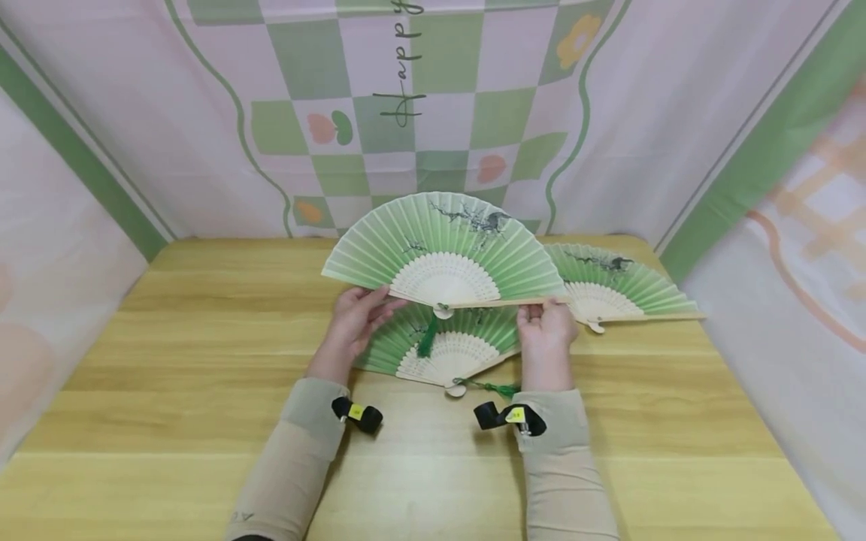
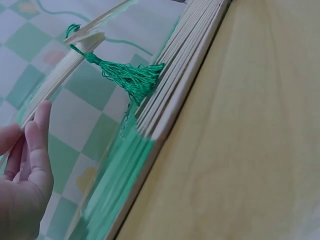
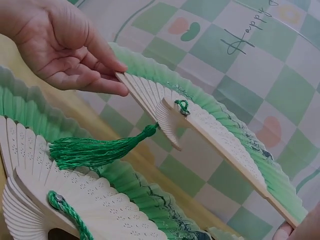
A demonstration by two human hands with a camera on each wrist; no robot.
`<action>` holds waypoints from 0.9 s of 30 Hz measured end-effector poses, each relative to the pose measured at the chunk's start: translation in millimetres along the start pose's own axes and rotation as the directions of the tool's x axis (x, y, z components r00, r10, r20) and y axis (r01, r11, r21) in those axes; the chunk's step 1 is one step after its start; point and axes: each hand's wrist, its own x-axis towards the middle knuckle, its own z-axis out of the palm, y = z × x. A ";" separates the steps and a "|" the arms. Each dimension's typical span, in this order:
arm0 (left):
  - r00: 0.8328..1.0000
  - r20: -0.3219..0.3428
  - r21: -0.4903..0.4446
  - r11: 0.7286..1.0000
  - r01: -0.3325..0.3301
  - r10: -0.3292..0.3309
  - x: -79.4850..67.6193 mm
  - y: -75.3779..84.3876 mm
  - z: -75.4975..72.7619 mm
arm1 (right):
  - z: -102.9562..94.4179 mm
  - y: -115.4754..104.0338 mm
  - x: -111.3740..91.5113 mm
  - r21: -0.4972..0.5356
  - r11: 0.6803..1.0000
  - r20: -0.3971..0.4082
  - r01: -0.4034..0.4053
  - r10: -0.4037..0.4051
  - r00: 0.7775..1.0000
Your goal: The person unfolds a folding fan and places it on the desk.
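A spread green folding fan [image 1: 446, 278], with pale ribs and a dark branch print, is held raised between both hands. My left hand [image 1: 355, 319] pinches its left end between thumb and fingers, as the left wrist view also shows. At the other end, my right hand [image 1: 548, 330] grips the outer stick; only a bit of that hand appears in the right wrist view. From the pivot hangs a green tassel [image 3: 100, 152]. Below lies a second spread fan [image 1: 449, 357], partly hidden by the raised one, its own tassel [image 1: 497, 388] stretching right.
Another spread green fan [image 1: 609, 289] rests at the back right of the wooden table [image 1: 203, 391], its left part covered by the held fan. Behind the table hangs a checkered green and white cloth [image 1: 446, 120]. Each sleeve cuff carries a black strap with a small camera.
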 end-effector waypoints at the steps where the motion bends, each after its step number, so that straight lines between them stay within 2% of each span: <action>1: 1.000 -0.006 -0.006 1.000 0.000 0.000 -0.2 1.1 -1.5 | 0.6 0.8 -0.8 -0.014 1.000 0.007 -0.001 0.001 1.000; 5: 0.999 -0.033 -0.025 1.000 -0.002 0.002 -2.1 4.9 -10.6 | 1.5 5.0 -4.5 -0.083 0.996 0.062 -0.022 0.027 0.998; 11: 0.999 -0.051 -0.025 0.999 -0.021 0.020 -8.9 9.7 -32.4 | 3.6 15.0 -11.6 -0.214 0.976 0.155 -0.049 0.083 0.984; 18: 0.994 -0.109 -0.039 0.999 -0.027 0.022 -23.5 23.7 -60.6 | 7.5 36.6 -20.3 -0.334 0.942 0.208 -0.018 0.093 0.974; 27: 0.989 -0.131 -0.064 0.995 -0.077 0.068 -38.4 40.8 -84.8 | 11.6 48.1 -24.7 -0.405 0.913 0.273 -0.045 0.168 0.947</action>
